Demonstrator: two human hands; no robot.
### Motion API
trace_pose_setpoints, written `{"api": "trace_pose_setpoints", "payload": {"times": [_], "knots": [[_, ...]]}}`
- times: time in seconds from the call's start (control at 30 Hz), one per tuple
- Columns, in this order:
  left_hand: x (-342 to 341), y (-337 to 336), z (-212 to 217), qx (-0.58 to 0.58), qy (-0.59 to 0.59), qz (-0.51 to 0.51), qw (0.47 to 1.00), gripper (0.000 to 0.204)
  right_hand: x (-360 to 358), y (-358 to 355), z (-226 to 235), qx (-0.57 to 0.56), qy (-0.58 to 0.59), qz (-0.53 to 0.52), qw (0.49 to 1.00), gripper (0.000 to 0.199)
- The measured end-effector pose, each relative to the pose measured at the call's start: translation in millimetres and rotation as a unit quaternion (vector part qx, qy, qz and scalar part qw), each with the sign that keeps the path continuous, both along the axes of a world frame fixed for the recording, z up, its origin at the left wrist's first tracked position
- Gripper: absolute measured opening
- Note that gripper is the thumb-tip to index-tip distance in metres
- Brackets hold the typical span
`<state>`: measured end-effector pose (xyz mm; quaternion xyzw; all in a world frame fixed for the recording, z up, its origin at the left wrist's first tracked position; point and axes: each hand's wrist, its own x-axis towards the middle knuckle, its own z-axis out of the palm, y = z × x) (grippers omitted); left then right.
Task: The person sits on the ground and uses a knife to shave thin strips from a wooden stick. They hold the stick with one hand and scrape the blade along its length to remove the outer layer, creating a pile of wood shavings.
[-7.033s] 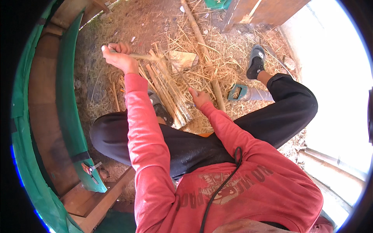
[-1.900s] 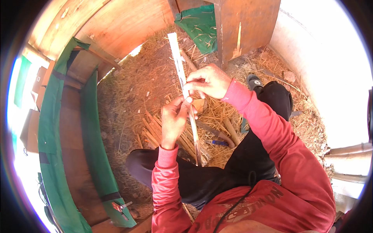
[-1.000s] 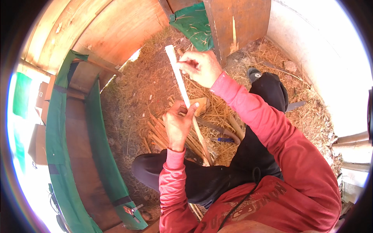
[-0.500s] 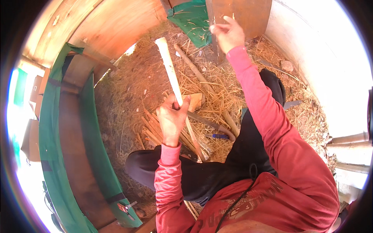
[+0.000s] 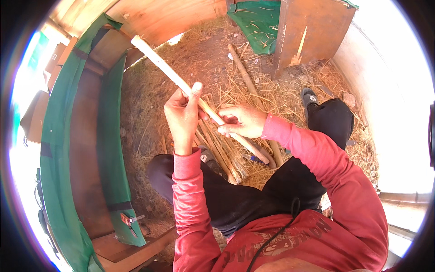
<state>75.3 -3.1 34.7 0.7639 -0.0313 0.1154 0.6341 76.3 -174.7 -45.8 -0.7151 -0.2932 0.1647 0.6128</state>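
A long pale peeled stick (image 5: 161, 65) slants across in front of me, its thicker end up at the far left and its thinner end down toward my lap. My left hand (image 5: 182, 117) grips it near the middle, thumb laid along it. Lower down, my right hand (image 5: 244, 120) has its thumb and bent fingers closed round the same stick. Beneath the hands, a pile of thin split sticks (image 5: 218, 153) lies on the ground between my legs. Beside it rest a blue-handled tool (image 5: 254, 158) and a curved brown wooden piece (image 5: 269, 155), both partly covered.
A long pole (image 5: 244, 72) lies on the straw-strewn ground ahead. Far right stands a brown wooden panel (image 5: 312, 34) beside green cloth (image 5: 259, 27). A green-covered frame (image 5: 61, 149) runs along the left, with a small metal tool (image 5: 130, 221) on it. A white wall (image 5: 385, 86) closes the right.
My right hand has come down from beside the wooden panel and closed on the stick's lower part. The stick's upper end has swung to the left. The view has shifted slightly.
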Motion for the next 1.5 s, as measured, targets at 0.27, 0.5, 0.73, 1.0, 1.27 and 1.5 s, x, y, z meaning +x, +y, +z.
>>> {"api": "trace_pose_setpoints", "payload": {"times": [0.27,0.5,0.73,1.0,1.27,1.5], "knots": [[8,27,7,-0.025,-0.08,0.043,0.996,0.017,-5,2,-7,0.009,0.013,0.036,0.999,0.017],[4,21,-10,0.081,0.028,-0.148,0.985,0.038,-11,-2,9,0.117,0.136,-0.023,0.983,0.018],[-16,1,-27,0.373,-0.018,-0.222,0.9,0.07,13,-25,12,0.256,0.153,-0.159,0.941,0.027],[-31,-18,-22,0.241,-0.122,-0.19,0.944,0.089,9,-16,10,0.286,0.218,-0.233,0.903,0.037],[-26,-7,-37,0.137,-0.185,-0.057,0.971,0.025,17,-5,-8,0.235,0.289,-0.096,0.923,0.053],[-23,29,1,0.077,-0.269,0.045,0.959,0.026,-10,-6,-197,-0.409,0.104,-0.218,0.88,0.022]]}}
